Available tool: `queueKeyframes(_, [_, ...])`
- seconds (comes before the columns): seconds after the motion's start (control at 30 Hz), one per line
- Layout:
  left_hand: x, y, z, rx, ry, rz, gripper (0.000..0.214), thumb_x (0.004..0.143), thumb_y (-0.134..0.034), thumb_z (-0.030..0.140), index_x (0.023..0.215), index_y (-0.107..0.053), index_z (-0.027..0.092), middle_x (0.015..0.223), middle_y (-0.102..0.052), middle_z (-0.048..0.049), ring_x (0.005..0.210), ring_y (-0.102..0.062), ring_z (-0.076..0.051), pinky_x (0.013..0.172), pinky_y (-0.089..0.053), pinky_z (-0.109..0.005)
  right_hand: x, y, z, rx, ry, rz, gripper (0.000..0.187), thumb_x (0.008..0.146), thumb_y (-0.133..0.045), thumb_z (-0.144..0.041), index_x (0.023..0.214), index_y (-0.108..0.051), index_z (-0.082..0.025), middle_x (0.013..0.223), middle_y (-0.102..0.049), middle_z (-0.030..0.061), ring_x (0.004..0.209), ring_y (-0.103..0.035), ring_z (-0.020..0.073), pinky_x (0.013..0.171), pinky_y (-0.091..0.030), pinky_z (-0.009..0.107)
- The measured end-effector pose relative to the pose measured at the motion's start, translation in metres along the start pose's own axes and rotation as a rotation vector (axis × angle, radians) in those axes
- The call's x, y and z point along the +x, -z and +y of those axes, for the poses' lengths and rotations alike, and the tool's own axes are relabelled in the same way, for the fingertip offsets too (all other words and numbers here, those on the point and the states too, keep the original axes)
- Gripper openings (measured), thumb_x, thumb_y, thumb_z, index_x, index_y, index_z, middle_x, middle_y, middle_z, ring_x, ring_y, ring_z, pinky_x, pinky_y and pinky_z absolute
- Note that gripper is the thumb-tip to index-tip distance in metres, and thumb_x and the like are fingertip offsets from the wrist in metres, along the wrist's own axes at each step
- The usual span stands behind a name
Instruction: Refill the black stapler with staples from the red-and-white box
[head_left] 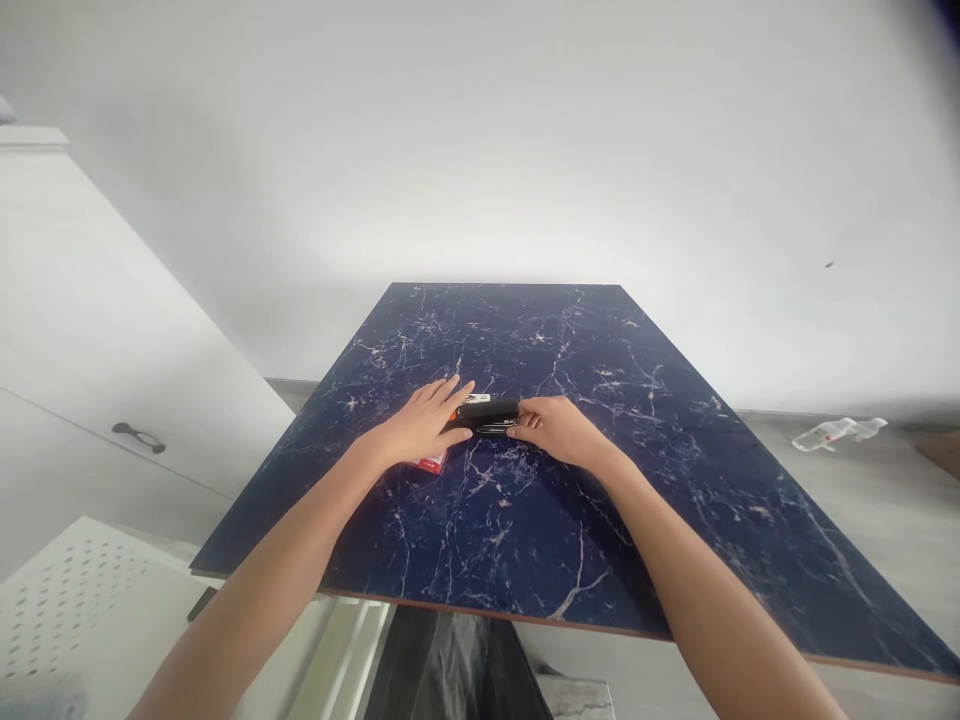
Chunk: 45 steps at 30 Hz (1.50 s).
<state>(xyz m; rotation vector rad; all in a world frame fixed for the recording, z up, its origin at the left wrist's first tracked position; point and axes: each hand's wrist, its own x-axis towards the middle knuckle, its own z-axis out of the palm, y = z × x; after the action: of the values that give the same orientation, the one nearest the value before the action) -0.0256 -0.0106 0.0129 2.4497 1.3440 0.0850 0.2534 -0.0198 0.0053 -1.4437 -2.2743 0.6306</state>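
Observation:
A black stapler [489, 412] lies crosswise near the middle of the blue marbled table [480, 335]. At its right end, the thumb and fingers of my right hand [551, 425] are closed on it. My left hand [416, 425] rests flat with its fingers spread, the thumb close to the stapler's left end. Beneath that hand is a small printed packet or card; its red and white corner [431, 463] shows below the palm. A white printed edge [478, 398] with some orange peeks out behind the stapler. Most of the printed piece is hidden.
A white cabinet [97, 330] with a dark handle stands at the left. A perforated white surface [67, 600] is at the lower left. A clear plastic bottle [840, 432] lies beyond the table's right side. The white wall [510, 140] rises behind the table.

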Motion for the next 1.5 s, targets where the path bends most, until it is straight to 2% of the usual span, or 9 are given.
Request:
queueKeyframes(0.27, [0.001,-0.004,-0.003,-0.071,-0.016,0.022,0.081,0.096,-0.038,0.073,0.163,-0.01,0.038,0.17,-0.004,-0.002,0.155,-0.004,-0.04,0.121,-0.017,-0.062,-0.003,0.006,0.002,0.005,-0.011,-0.018,0.013,0.089,-0.066,-0.036,0.087,-0.07,-0.024,0.09,-0.074,0.0005,0.08,-0.068,0.0174,0.069,-0.048,0.026])
queueKeyframes(0.43, [-0.001,0.006,-0.014,-0.112,-0.062,0.079,0.078,0.091,-0.051,0.07,0.158,-0.032,0.035,0.168,-0.021,-0.0058,0.154,-0.015,-0.039,0.118,-0.029,-0.058,-0.005,0.017,0.006,-0.001,-0.033,-0.06,0.015,0.088,-0.064,-0.034,0.096,-0.073,-0.024,0.092,-0.075,0.0017,0.083,-0.07,0.018,0.073,-0.052,0.027])
queueKeyframes(0.53, [-0.006,0.021,-0.022,-0.132,-0.077,0.182,0.049,0.094,-0.053,0.058,0.132,-0.064,0.028,0.15,-0.05,-0.0098,0.137,-0.045,-0.034,0.108,-0.042,-0.05,-0.008,0.025,0.01,-0.04,-0.055,-0.094,0.015,0.087,-0.064,-0.034,0.094,-0.074,-0.025,0.09,-0.075,0.002,0.083,-0.07,0.0193,0.074,-0.053,0.028])
queueKeyframes(0.63, [-0.011,0.032,-0.026,-0.166,-0.061,0.196,0.03,0.093,-0.055,0.045,0.096,-0.076,0.024,0.113,-0.066,-0.0084,0.1,-0.064,-0.025,0.089,-0.051,-0.041,-0.01,0.033,0.016,-0.104,-0.072,-0.1,0.015,0.086,-0.064,-0.035,0.092,-0.074,-0.025,0.088,-0.075,0.002,0.083,-0.07,0.0208,0.072,-0.052,0.029])
queueKeyframes(0.73, [-0.014,0.033,-0.024,-0.149,-0.065,0.064,0.023,0.089,-0.058,0.039,0.088,-0.079,0.028,0.109,-0.065,-0.0067,0.097,-0.063,-0.024,0.082,-0.052,-0.038,-0.013,0.039,0.02,-0.112,-0.092,-0.113,0.016,0.085,-0.064,-0.035,0.093,-0.075,-0.026,0.09,-0.076,0.002,0.084,-0.07,0.0211,0.072,-0.052,0.029])
queueKeyframes(0.9, [-0.014,0.027,-0.02,-0.072,-0.095,-0.063,0.025,0.086,-0.059,0.033,0.097,-0.081,0.032,0.137,-0.055,-0.0055,0.126,-0.047,-0.031,0.093,-0.05,-0.043,-0.015,0.043,0.02,-0.097,-0.125,-0.156,0.02,0.086,-0.063,-0.037,0.098,-0.074,-0.026,0.094,-0.076,0.002,0.087,-0.071,0.0214,0.073,-0.054,0.03])
queueKeyframes(1.2, [-0.015,0.032,-0.019,-0.009,-0.023,-0.088,0.023,0.089,-0.062,0.045,0.097,-0.082,0.035,0.156,-0.041,0.002,0.142,-0.029,-0.036,0.105,-0.043,-0.052,-0.016,0.046,0.021,-0.102,-0.119,-0.144,0.027,0.087,-0.062,-0.041,0.106,-0.073,-0.025,0.102,-0.076,0.0044,0.093,-0.071,0.0236,0.081,-0.057,0.035])
queueKeyframes(1.33, [-0.014,0.031,-0.019,-0.003,-0.02,-0.079,0.022,0.088,-0.064,0.044,0.097,-0.082,0.034,0.16,-0.038,0.0019,0.146,-0.026,-0.036,0.109,-0.039,-0.055,-0.019,0.053,0.021,-0.068,-0.106,-0.041,0.037,0.091,-0.059,-0.047,0.118,-0.07,-0.024,0.11,-0.074,0.0065,0.097,-0.07,0.0235,0.085,-0.058,0.036])
queueKeyframes(1.5, [-0.017,0.03,-0.016,-0.08,-0.083,-0.021,0.024,0.086,-0.065,0.046,0.079,-0.079,0.028,0.15,-0.05,-0.0019,0.14,-0.035,-0.036,0.105,-0.045,-0.053,-0.025,0.057,0.018,-0.037,-0.07,0.127,0.035,0.094,-0.055,-0.049,0.115,-0.072,-0.025,0.109,-0.074,0.0071,0.095,-0.07,0.0242,0.081,-0.06,0.038])
